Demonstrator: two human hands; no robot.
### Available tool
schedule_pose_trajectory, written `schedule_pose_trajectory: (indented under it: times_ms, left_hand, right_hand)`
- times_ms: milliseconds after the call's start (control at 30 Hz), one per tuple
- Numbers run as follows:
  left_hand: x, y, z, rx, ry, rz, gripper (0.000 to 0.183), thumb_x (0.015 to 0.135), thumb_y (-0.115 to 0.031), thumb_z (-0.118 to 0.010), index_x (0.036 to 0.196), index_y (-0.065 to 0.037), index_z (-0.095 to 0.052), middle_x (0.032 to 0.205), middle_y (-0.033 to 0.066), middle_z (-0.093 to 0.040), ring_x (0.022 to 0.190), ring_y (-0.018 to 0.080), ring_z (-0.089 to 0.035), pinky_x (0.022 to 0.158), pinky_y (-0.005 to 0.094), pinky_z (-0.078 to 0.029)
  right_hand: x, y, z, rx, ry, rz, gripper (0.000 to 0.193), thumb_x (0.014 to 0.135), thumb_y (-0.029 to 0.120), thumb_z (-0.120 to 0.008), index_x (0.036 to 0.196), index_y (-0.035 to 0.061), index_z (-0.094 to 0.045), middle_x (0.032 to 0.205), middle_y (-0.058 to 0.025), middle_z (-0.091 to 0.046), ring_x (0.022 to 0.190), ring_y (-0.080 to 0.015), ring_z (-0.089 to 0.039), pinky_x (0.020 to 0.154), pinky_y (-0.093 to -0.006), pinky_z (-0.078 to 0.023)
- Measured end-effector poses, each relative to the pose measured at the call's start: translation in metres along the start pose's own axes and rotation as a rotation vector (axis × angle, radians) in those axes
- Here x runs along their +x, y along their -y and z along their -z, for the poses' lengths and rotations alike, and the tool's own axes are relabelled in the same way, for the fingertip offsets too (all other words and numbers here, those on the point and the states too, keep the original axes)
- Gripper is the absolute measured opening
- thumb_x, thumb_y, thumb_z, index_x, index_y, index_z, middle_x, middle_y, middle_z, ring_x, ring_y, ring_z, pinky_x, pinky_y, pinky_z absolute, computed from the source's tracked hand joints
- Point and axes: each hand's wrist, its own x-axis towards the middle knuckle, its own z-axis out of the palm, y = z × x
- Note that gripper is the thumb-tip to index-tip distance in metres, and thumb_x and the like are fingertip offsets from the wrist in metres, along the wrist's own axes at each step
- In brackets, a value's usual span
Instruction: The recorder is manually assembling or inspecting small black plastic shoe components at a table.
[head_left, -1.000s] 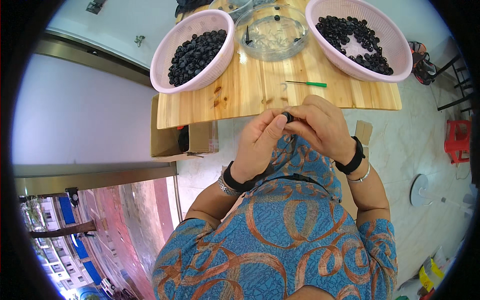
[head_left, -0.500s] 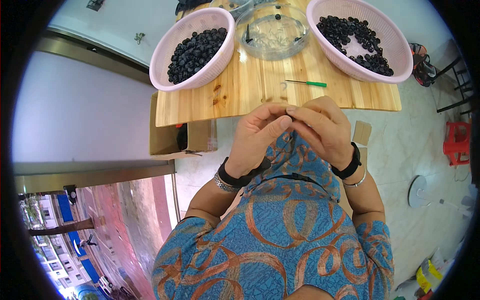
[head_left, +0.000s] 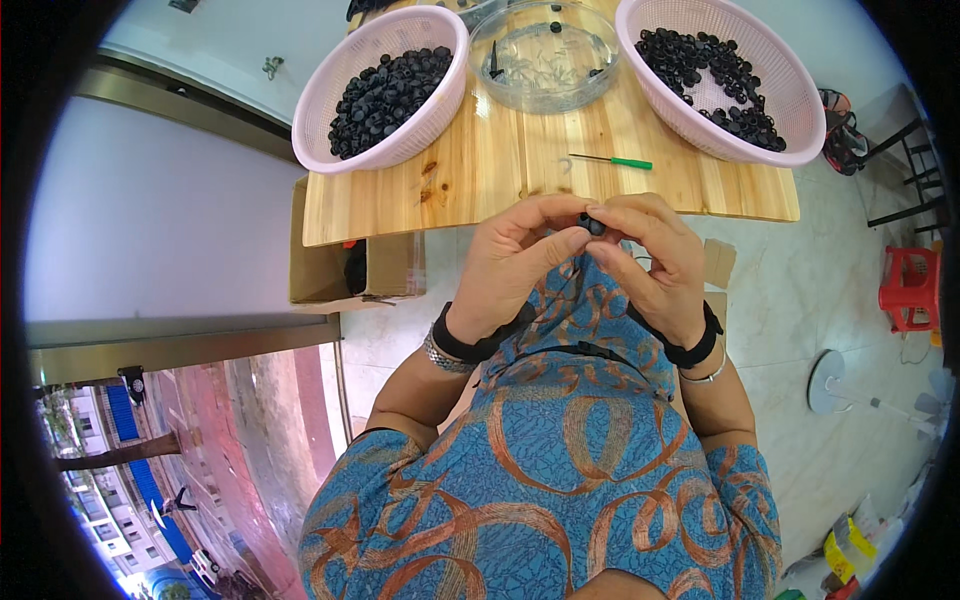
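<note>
Black part (head_left: 592,225) shifted right | pinched between both hands (head_left: 508,265) (head_left: 662,258)

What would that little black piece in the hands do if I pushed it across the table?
The black piece might roll, since it looks rounded. It is probably light: the left hand and right hand hold it with just their fingertips. It may be fairly stiff too, because it shows no obvious squashing in their grip.
</note>
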Motion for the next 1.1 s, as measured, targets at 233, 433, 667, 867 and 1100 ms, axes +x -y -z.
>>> schedule_pose_trajectory:
  times_ms: [233, 433, 667, 867, 1100]
  left_hand:
    - [-0.003, -0.004, -0.002, 0.028, -0.017, -0.016, 0.023, 0.083, -0.006, -0.058, 0.105, 0.002, -0.056, 0.095, 0.0091, -0.062, 0.081, 0.0124, -0.059, 0.075, 0.0241, -0.048]
    - [-0.005, -0.007, -0.002, 0.044, 0.029, -0.034, 0.023, 0.084, -0.003, -0.056, 0.106, 0.002, -0.055, 0.098, 0.0071, -0.06, 0.087, 0.0101, -0.056, 0.076, 0.0213, -0.045]
    - [-0.005, -0.006, -0.002, 0.002, 0.018, 0.025, 0.023, 0.084, -0.002, -0.057, 0.106, 0.002, -0.055, 0.098, 0.0068, -0.06, 0.088, 0.0103, -0.056, 0.076, 0.0215, -0.045]
    - [-0.006, 0.001, -0.001, -0.002, 0.005, -0.029, 0.024, 0.083, -0.002, -0.057, 0.107, 0.0, -0.056, 0.098, 0.0051, -0.06, 0.088, 0.0092, -0.056, 0.074, 0.0201, -0.044]
    - [-0.005, 0.006, 0.001, -0.107, 0.002, 0.071, 0.025, 0.085, -0.003, -0.055, 0.11, 0.001, -0.054, 0.098, 0.0063, -0.06, 0.086, 0.0106, -0.057, 0.077, 0.0222, -0.046]
  right_hand:
    - [-0.004, -0.004, 0.004, 0.046, -0.008, -0.036, 0.021, 0.078, 0.002, -0.063, 0.099, -0.0004, -0.061, 0.093, -0.0114, -0.06, 0.076, -0.0147, -0.06, 0.062, -0.0219, -0.047]
    - [-0.007, -0.005, 0.002, 0.196, -0.022, -0.161, 0.021, 0.08, 0.001, -0.06, 0.1, -0.0022, -0.059, 0.095, -0.0111, -0.059, 0.08, -0.013, -0.058, 0.065, -0.0216, -0.047]
    - [-0.009, -0.004, 0.003, 0.29, -0.028, -0.207, 0.021, 0.078, -0.002, -0.061, 0.099, -0.0022, -0.059, 0.096, -0.0084, -0.057, 0.075, -0.0101, -0.056, 0.063, -0.02, -0.046]
    - [-0.009, 0.001, -0.001, 0.198, -0.055, -0.154, 0.02, 0.076, -0.003, -0.063, 0.096, -0.0006, -0.06, 0.095, -0.0087, -0.058, 0.069, -0.0101, -0.056, 0.056, -0.0195, -0.045]
    - [-0.006, 0.003, -0.002, 0.154, -0.104, -0.1, 0.021, 0.075, -0.003, -0.063, 0.095, -0.0007, -0.06, 0.091, -0.008, -0.058, 0.07, -0.0109, -0.057, 0.059, -0.0208, -0.046]
